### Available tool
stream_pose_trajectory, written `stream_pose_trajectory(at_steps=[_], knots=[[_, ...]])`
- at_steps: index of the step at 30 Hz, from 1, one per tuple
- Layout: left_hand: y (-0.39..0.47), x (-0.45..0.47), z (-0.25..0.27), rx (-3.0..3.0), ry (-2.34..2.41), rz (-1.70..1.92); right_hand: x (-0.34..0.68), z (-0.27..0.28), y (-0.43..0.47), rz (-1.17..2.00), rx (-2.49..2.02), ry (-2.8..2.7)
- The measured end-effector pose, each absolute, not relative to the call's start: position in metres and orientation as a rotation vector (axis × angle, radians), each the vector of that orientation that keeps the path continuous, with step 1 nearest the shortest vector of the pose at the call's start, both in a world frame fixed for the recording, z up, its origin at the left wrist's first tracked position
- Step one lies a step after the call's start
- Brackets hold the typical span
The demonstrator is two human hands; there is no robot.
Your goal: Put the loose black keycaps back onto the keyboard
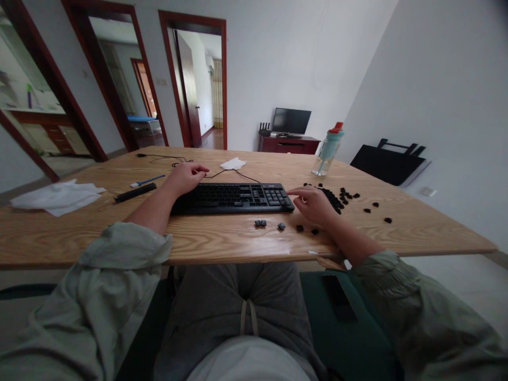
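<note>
A black keyboard (230, 197) lies flat on the wooden table, many of its keycaps off on the left and middle, with keys standing on the number pad. My left hand (186, 178) rests by its upper left corner, fingers loosely bent and apart, nothing visible in them. My right hand (313, 205) is at the right end, its index finger stretched out to the number pad and the other fingers curled. Behind it lies a pile of black keycaps (332, 198), partly hidden by the hand. Several loose keycaps (260, 223) sit in front of the keyboard.
A water bottle (327, 151) stands behind the pile. On the left are white tissues (59, 197), a black stick-like tool (135, 193) and a blue brush (147, 181). Another tissue (233, 163) and the cable (162, 156) lie behind the keyboard. A phone (338, 297) rests beside my leg.
</note>
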State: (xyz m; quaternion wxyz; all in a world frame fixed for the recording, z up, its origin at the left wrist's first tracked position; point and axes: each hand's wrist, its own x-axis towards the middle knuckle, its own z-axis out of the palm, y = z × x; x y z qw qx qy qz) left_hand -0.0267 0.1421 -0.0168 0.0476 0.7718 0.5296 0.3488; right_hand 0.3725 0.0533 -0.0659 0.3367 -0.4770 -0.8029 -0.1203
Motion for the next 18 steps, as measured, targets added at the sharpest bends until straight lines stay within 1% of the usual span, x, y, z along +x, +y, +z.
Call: stream_pose_trajectory(at_steps=[4,9,12,18], knots=[[0.141,-0.025,-0.017,2.351,1.585,1.072,0.387,-0.05,0.043,-0.223,-1.223,-1.813],[0.141,-0.024,-0.018,2.35,1.558,1.065,0.417,-0.037,0.008,-0.045,-1.366,-1.86],[0.141,-0.024,-0.018,2.351,1.566,1.059,0.462,-0.033,-0.011,0.005,-1.539,-1.79],[0.143,-0.025,-0.019,2.352,1.571,1.044,0.59,-0.035,-0.025,0.108,-1.981,-1.554]])
